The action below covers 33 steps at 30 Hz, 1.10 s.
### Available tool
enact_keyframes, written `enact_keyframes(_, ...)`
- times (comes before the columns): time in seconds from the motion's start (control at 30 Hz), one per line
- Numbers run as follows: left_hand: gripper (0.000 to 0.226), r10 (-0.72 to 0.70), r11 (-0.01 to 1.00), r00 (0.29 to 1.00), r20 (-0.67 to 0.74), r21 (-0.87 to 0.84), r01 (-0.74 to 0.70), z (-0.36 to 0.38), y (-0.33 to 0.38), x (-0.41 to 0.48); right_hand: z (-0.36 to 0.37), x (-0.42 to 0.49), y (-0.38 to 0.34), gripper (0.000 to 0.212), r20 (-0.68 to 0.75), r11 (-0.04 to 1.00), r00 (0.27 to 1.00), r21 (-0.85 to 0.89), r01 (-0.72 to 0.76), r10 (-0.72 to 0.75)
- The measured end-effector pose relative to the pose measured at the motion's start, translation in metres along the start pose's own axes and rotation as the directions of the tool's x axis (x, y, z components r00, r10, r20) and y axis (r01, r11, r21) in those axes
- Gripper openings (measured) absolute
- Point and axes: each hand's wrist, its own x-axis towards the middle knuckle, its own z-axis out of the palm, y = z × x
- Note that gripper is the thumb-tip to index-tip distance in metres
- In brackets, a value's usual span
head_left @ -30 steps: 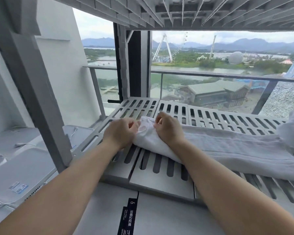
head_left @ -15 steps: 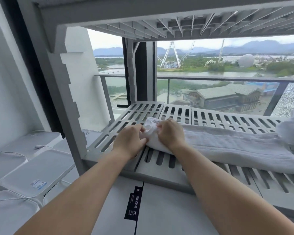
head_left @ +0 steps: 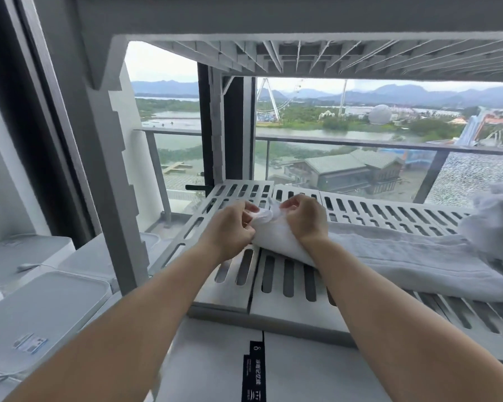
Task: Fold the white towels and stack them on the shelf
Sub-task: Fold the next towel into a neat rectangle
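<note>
I have both hands at the near left end of the long white terry towel [head_left: 404, 256], which lies stretched rightward across the grey slotted plastic shelf [head_left: 273, 291]. My left hand [head_left: 230, 227] is closed on the towel's bunched corner, thumb and fingers pinched together on the cloth, and my right hand [head_left: 304, 216] grips the same end just beside it, knuckles up, fingers curled into the fabric; that end is lifted slightly off the slats while the rest rests flat. At the far right edge a crumpled heap of white cloth [head_left: 494, 221] sits on the shelf, touching the towel's far stretch. The ribbed underside of the upper grey shelf [head_left: 317, 53] hangs low over the working space, and the notched grey upright post [head_left: 111, 169] stands close to my left forearm. Left of the post lie white lidded plastic boxes [head_left: 47, 309]. Beyond the shelf runs a glass balcony railing [head_left: 346, 140].
</note>
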Motion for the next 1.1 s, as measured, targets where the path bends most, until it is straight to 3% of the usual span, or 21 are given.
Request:
enact_keyframes(0.13, 0.031, -0.001, 0.992, 1.0, -0.018, -0.128, -0.001, -0.003, -0.012, 0.006, 0.006, 0.007, 0.003, 0.027, -0.033, 0.999, 0.999, -0.024, -0.033, 0.032)
enact_keyframes(0.23, 0.022, -0.036, 0.984, 0.999, -0.014, -0.174, 0.033, 0.004, -0.02, 0.008, 0.013, 0.006, 0.011, 0.026, 0.07, 0.995, 0.994, -0.063, -0.082, 0.086)
enact_keyframes(0.37, 0.032, 0.006, 1.0, 1.0, 0.011, 0.028, -0.006, 0.01, -0.025, 0.011, 0.018, 0.005, 0.012, 0.025, 0.107, 0.997, 0.994, -0.08, -0.013, 0.021)
enact_keyframes(0.5, 0.023, -0.115, 0.974, 0.992, 0.054, 0.203, 0.102, 0.003, -0.025, 0.024, 0.015, 0.008, 0.002, 0.023, 0.102, 0.974, 0.986, -0.175, 0.147, -0.131)
enact_keyframes(0.6, 0.053, -0.225, 0.941, 0.97, 0.089, 0.279, 0.192, 0.003, -0.018, 0.035, 0.015, 0.007, 0.004, 0.016, 0.204, 0.963, 0.969, -0.197, 0.183, -0.142)
enact_keyframes(0.67, 0.055, -0.313, 0.894, 0.944, 0.1, 0.365, 0.258, 0.005, -0.012, 0.043, 0.017, 0.005, 0.009, 0.009, 0.251, 0.969, 0.96, -0.18, 0.172, -0.124)
enact_keyframes(0.73, 0.044, -0.379, 0.864, 0.913, 0.152, 0.411, 0.29, 0.009, -0.007, 0.054, 0.017, 0.003, 0.012, 0.007, 0.235, 0.974, 0.964, -0.159, 0.164, -0.123)
enact_keyframes(0.83, 0.041, -0.459, 0.861, 0.861, 0.219, 0.351, 0.369, 0.014, 0.0, 0.07, 0.017, 0.001, 0.014, 0.014, 0.214, 0.973, 0.969, -0.163, 0.164, -0.127)
enact_keyframes(1.1, 0.013, -0.382, 0.919, 0.887, 0.258, 0.212, 0.333, 0.016, 0.006, 0.085, 0.015, 0.0, 0.024, 0.006, 0.036, 0.995, 0.994, -0.005, 0.101, -0.101)
